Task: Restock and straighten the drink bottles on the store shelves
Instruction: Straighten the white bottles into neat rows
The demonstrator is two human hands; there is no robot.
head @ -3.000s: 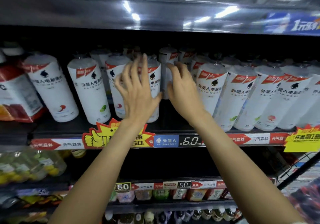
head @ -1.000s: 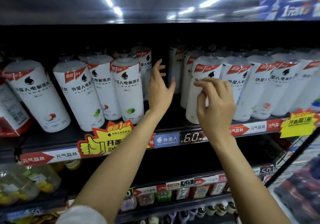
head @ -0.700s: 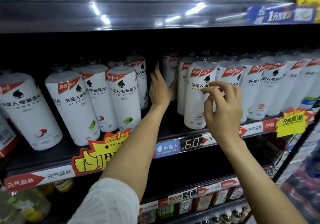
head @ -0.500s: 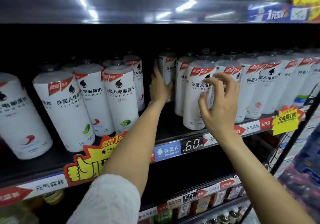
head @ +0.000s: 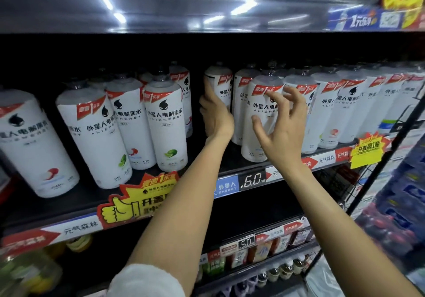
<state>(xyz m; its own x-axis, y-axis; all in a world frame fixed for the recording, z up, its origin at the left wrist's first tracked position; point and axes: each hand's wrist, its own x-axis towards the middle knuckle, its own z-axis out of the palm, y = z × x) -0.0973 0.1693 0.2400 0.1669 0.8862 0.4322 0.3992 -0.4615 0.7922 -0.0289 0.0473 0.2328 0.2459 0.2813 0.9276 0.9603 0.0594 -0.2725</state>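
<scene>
**A:** Your left hand [head: 215, 117] is wrapped around a bottle [head: 222, 89] set back on the shelf [head: 161, 191], behind the front row. I'd say you hold it from the side because its neighbours leave no room to come at it head-on.

**B:** And my right?

**A:** Your right hand [head: 279, 131] hangs in front of the front bottle [head: 259, 121] just to the right, fingers spread and curled, closed on nothing. Whether the fingertips touch the label, I cannot tell. My guess is that you keep it there to steady that bottle while the back one slides out into the gap.

**B:** Where does the gap lie?

**A:** Straight ahead of your left wrist, between the lime bottle [head: 166, 121] on the left and that front bottle on the right. The shelf floor shows dark there, so I judge that the held bottle belongs at the edge.

**B:** What could get in your way?

**A:** The front bottle stands close beside your grip; you could knock it with your knuckles as you draw back. The yellow thumbs-up sign [head: 135, 202] sticks up at the rail near your forearm, next to the price tag [head: 251, 179]. The shelf above [head: 207, 9] sits low over the caps, so lift little and drag forward instead.
</scene>
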